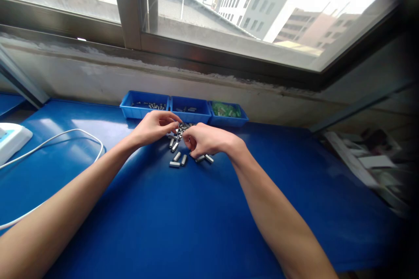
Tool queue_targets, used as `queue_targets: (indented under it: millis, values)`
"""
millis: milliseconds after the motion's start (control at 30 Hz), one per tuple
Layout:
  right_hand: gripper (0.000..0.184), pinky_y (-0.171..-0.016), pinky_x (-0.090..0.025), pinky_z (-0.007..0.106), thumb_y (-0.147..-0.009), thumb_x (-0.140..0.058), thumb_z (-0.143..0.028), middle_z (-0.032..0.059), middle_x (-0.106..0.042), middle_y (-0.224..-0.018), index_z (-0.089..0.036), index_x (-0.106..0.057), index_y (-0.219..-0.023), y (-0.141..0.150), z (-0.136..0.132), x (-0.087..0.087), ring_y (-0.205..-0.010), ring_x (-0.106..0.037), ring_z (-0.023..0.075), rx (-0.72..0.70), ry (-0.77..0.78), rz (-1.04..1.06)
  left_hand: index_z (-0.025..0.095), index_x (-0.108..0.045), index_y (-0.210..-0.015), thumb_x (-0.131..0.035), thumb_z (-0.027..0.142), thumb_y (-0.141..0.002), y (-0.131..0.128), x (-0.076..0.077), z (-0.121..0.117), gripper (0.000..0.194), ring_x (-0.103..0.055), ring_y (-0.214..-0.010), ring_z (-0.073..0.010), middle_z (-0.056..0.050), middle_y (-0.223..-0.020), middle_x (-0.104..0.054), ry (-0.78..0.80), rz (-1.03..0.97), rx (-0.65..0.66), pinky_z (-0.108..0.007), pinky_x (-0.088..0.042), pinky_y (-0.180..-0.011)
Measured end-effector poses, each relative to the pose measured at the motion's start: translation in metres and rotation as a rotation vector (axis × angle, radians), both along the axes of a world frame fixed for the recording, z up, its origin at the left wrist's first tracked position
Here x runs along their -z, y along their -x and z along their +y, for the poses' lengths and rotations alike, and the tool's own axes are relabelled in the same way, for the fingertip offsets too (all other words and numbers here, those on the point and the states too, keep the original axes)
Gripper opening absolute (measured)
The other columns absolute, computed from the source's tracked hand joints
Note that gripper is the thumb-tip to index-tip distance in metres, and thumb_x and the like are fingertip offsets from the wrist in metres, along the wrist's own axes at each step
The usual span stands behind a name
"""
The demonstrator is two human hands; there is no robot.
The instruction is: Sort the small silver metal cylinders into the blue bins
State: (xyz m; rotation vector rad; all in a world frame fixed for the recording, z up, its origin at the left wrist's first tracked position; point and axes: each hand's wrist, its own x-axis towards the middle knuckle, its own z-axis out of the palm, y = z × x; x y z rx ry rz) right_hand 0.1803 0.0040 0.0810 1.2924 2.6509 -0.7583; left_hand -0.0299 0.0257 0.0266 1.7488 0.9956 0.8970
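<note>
My left hand (157,126) is at the left edge of a pile of small metal parts (183,129). Its thumb and index finger close toward each other at the pile, and what lies between the tips is too small to name. On the pile's right side, my right hand (209,140) points its curled fingers down, with the fingertips partly hidden. Several short metal cylinders, like spacers, lie loose in front, among them one spacer (174,164) nearest me and another spacer (208,158) just below the right hand.
Behind the hands stand three blue bins in a row: a left bin (127,111) with small metal parts, a middle bin (193,117) with a few pieces, and a right bin (229,121) holding a green bag. A white cable (75,130) crosses the blue table (170,226) at left.
</note>
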Motion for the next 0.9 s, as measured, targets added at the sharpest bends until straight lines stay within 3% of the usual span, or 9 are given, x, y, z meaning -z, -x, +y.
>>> queue_targets:
  millis: [167, 300, 400, 500, 667, 900]
  values:
    - [0.014, -0.057, -0.04, 0.023, -0.062, -0.068, -0.009, -0.0015, -0.067, -0.07, -0.019, -0.062, -0.069, -0.004, 0.009, 0.005, -0.065, -0.06, 0.0131, 0.035, -0.018, 0.17, 0.016, -0.075, -0.103, -0.069, 0.042, -0.083, 0.001, 0.001, 0.001, 0.034, -0.074, -0.081, -0.0224, -0.007, -0.086, -0.077, -0.005, 0.002, -0.03, -0.03, -0.057, -0.075]
    - [0.017, -0.065, -0.048, 0.025, -0.067, -0.076, -0.02, -0.0005, -0.07, -0.073, -0.018, -0.062, -0.076, -0.013, 0.021, 0.017, -0.069, -0.065, 0.0145, 0.18, 0.199, 0.578, 0.016, -0.074, -0.105, -0.068, 0.041, -0.084, 0.002, -0.001, 0.001, 0.034, -0.074, -0.083, -0.0232, -0.007, -0.085, -0.077, -0.013, 0.007, -0.042, -0.031, -0.057, -0.077]
    - [0.032, -0.071, -0.053, 0.028, -0.065, -0.085, -0.03, 0.0014, -0.072, -0.076, -0.018, -0.058, -0.076, -0.019, 0.027, 0.027, -0.074, -0.069, 0.016, 0.3, 0.359, 0.873, 0.017, -0.072, -0.114, -0.07, 0.042, -0.083, 0.0, -0.005, -0.003, 0.04, -0.074, -0.087, -0.0234, -0.008, -0.094, -0.078, 0.012, 0.003, 0.028, -0.031, -0.057, -0.079]
    - [0.041, -0.071, -0.054, 0.027, -0.061, -0.09, -0.034, 0.0021, -0.073, -0.077, -0.018, -0.054, -0.073, -0.021, 0.028, 0.033, -0.074, -0.071, 0.0158, 0.384, 0.419, 1.047, 0.018, -0.07, -0.12, -0.072, 0.043, -0.081, -0.002, -0.008, -0.006, 0.047, -0.073, -0.093, -0.0244, -0.009, -0.103, -0.077, 0.02, -0.015, 0.113, -0.032, -0.058, -0.081]
    - [0.047, -0.067, -0.054, 0.024, -0.057, -0.093, -0.035, 0.0016, -0.073, -0.076, -0.019, -0.052, -0.072, -0.019, 0.029, 0.036, -0.079, -0.073, 0.0174, 0.497, 0.473, 1.125, 0.017, -0.07, -0.118, -0.076, 0.045, -0.078, -0.005, -0.006, -0.007, 0.05, -0.073, -0.092, -0.0231, -0.009, -0.104, -0.075, -0.015, -0.046, 0.092, -0.029, -0.059, -0.078]
    - [0.045, -0.061, -0.05, 0.021, -0.056, -0.094, -0.032, -0.0015, -0.07, -0.071, -0.018, -0.053, -0.07, -0.012, 0.028, 0.036, -0.064, -0.066, 0.0109, 0.494, 0.519, 1.09, 0.015, -0.075, -0.103, -0.08, 0.047, -0.075, -0.009, -0.006, -0.009, 0.043, -0.073, -0.085, -0.0224, -0.008, -0.092, -0.077, -0.078, -0.065, 0.046, -0.031, -0.059, -0.08]
